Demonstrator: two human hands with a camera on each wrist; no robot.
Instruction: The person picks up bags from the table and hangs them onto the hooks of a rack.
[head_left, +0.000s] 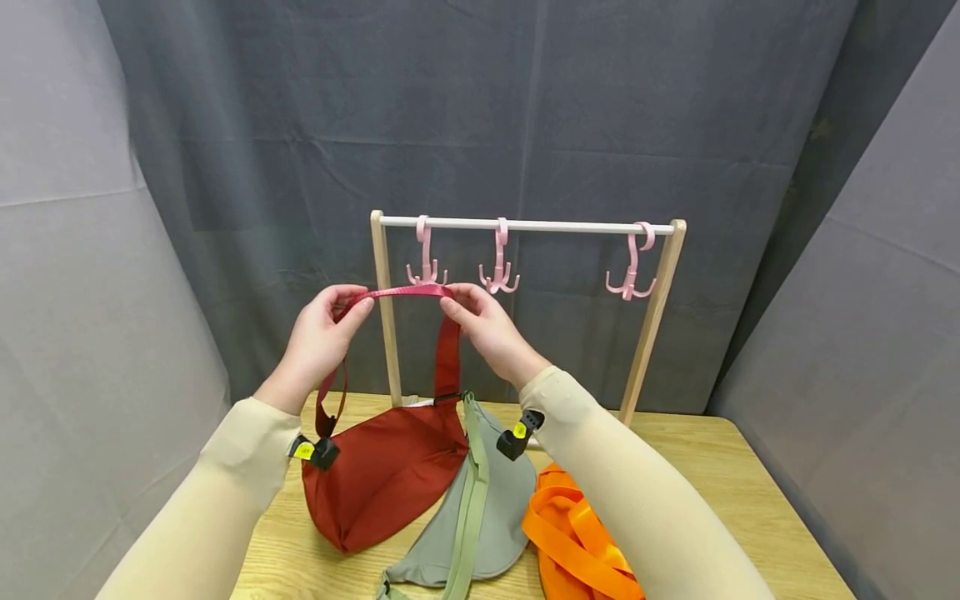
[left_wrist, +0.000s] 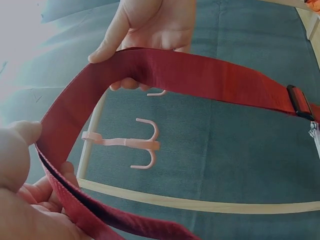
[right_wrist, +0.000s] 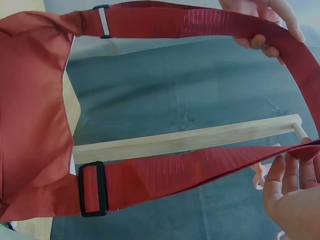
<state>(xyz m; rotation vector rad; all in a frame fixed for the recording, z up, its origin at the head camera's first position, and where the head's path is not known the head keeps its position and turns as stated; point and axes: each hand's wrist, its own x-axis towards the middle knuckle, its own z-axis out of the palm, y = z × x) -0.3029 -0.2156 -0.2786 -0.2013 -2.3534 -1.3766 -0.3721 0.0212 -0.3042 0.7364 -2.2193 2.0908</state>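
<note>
A dark red bag (head_left: pixel 386 479) hangs below both hands by its strap, its body tilted over the table. My left hand (head_left: pixel 321 333) pinches the red strap (head_left: pixel 408 291) between thumb and fingers on the left. On the right, my right hand (head_left: pixel 491 329) grips the same strap, and the stretch between them is held nearly level, in front of the rack's left end. Black buckles (right_wrist: pixel 93 189) sit where the strap meets the bag in the right wrist view. Just beyond the strap are two pink hooks, one on the left (head_left: pixel 426 258) and one in the middle (head_left: pixel 499 262).
The rack has a white rail (head_left: pixel 562 226) and wooden posts (head_left: pixel 652 325). A third pink hook (head_left: pixel 632 262) hangs near its right end. On the wooden table (head_left: pixel 720 500) lie a grey-green bag (head_left: pixel 502 508) and an orange bag (head_left: pixel 573 542), partly behind the right forearm. Grey curtains stand around.
</note>
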